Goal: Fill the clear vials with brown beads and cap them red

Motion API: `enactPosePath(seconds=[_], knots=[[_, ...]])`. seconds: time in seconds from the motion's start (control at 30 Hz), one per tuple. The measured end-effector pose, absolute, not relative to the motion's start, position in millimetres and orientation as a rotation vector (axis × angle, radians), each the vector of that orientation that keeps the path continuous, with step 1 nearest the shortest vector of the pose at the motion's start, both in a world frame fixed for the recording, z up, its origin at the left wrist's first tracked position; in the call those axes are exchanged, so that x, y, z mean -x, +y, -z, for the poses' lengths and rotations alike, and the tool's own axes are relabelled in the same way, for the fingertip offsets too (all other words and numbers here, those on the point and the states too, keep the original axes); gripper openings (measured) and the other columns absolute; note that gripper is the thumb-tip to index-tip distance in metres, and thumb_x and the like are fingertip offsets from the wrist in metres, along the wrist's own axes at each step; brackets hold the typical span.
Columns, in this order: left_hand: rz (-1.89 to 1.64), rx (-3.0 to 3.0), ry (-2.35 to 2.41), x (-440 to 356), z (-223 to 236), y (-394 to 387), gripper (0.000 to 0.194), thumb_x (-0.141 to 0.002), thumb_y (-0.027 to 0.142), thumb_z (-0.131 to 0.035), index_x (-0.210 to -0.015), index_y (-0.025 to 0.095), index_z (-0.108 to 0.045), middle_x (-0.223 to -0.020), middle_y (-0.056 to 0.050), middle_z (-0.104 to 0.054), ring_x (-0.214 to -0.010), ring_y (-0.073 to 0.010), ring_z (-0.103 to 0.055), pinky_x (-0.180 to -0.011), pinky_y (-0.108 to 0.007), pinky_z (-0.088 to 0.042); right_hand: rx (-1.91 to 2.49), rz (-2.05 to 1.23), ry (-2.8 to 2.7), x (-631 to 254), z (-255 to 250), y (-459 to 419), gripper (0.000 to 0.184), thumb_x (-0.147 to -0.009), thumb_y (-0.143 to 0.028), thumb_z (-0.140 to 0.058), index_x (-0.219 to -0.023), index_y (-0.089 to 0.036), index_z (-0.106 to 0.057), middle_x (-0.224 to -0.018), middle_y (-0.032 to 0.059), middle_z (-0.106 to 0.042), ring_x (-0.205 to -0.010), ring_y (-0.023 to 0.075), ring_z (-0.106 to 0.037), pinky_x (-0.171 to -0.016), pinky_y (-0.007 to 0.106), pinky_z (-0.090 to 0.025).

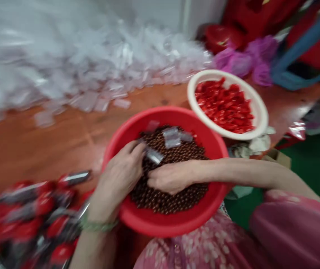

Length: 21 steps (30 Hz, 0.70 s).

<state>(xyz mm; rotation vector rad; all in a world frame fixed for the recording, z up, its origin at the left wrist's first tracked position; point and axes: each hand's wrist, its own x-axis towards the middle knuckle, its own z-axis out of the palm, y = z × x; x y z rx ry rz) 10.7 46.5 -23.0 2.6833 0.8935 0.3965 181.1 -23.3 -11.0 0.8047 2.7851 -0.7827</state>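
Note:
A red basin (171, 228) holds a heap of small, shiny brown beads (160, 201). At the basin's left side, my left hand (123, 172) is closed on a small clear plastic container (154, 155), tilted over the beads. My right hand (174, 177) reaches in from the right, palm down, its fingers together and curled into the beads; the fingertips are hidden. More small clear containers (171, 137) lie on the beads near the far side. A green bead bracelet (100, 225) circles my left wrist.
Behind the basin on the right, a white bowl (262, 112) holds red plastic pieces (224, 104). Clear plastic pieces (92, 71) pile along the back of the table (73, 142). Blurred red-capped containers (36, 216) heap at lower left. Purple bags (241, 61) and a blue stool (297, 59) are beyond.

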Motion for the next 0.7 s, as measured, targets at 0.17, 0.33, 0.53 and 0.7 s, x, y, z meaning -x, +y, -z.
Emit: enactPosePath(seconds=[0.17, 0.33, 0.53, 0.7], knots=[[-0.773, -2.373, 0.970, -9.5, 10.2, 42.3, 0.030, -0.098, 0.017, -0.045, -0.117, 0.013, -0.068, -0.125, -0.013, -0.070, -0.112, -0.0221, -0.068, -0.100, -0.037, -0.057, -0.983, 1.306, 2.877, -194.5, 5.3, -18.7, 0.036, -0.096, -0.028, -0.062, -0.128, -0.011, -0.061, -0.119, 0.0154, -0.070, -0.107, 0.0223, -0.068, -0.095, 0.038, -0.053], [-1.051, -1.741, 0.922, 11.8, -3.2, 15.7, 0.025, -0.100, 0.027, -0.053, -0.115, 0.016, -0.071, -0.112, -0.008, -0.075, -0.081, -0.0112, -0.071, -0.070, -0.022, -0.059, -1.082, 1.682, 2.854, -203.6, -11.2, -18.6, 0.047, -0.094, -0.036, -0.066, -0.135, -0.012, -0.060, -0.123, 0.0135, -0.070, -0.114, 0.0204, -0.067, -0.100, 0.033, -0.051], [-0.965, -1.351, 0.930, 23.4, -7.1, -25.6, 0.032, -0.100, 0.036, -0.057, -0.126, 0.020, -0.065, -0.133, -0.010, -0.068, -0.118, -0.0190, -0.067, -0.100, -0.032, -0.057, -1.132, 1.638, 2.922, -207.0, -17.0, -13.8, 0.046, -0.095, -0.035, -0.065, -0.138, -0.020, -0.061, -0.126, 0.0097, -0.070, -0.112, 0.0184, -0.067, -0.099, 0.032, -0.050], [-0.872, -1.170, 0.873, 23.9, -3.6, -40.5, 0.048, -0.099, 0.038, -0.058, -0.145, 0.026, -0.048, -0.161, -0.009, -0.043, -0.148, -0.0245, -0.043, -0.121, -0.043, -0.041, -1.235, 1.676, 2.838, -208.0, -21.8, -13.7, 0.046, -0.093, -0.038, -0.067, -0.135, -0.019, -0.063, -0.093, 0.0024, -0.073, -0.077, 0.0127, -0.065, -0.074, 0.024, -0.052]])
